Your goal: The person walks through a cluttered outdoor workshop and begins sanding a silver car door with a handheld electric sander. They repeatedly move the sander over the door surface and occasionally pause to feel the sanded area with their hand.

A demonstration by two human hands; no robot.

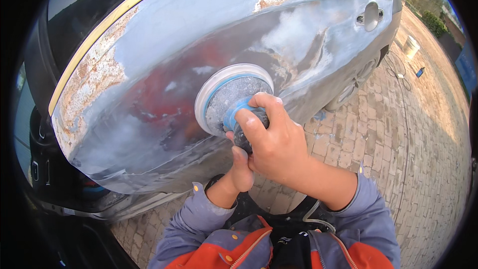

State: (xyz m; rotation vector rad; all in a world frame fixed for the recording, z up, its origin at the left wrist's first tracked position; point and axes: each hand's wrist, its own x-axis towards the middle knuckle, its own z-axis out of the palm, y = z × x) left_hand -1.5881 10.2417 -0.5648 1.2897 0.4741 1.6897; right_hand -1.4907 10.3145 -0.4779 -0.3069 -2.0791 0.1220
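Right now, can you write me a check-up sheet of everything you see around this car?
Surface: car door panel, sanded to bare grey metal with rust patches and red paint remnants.
Job's things: round sander, its disc against the panel, dusty.
Clutter: white bucket and a small blue thing on the paving.
Grippers: right hand grips the sander's body; left hand supports it from below.
Cables: thin hose near the jacket; a cord on the bricks.
Surroundings: brick paving, yellow masking tape along the window edge.

Outdoor car-repair yard, sanded car door (209, 45) (brick paving (398, 134))
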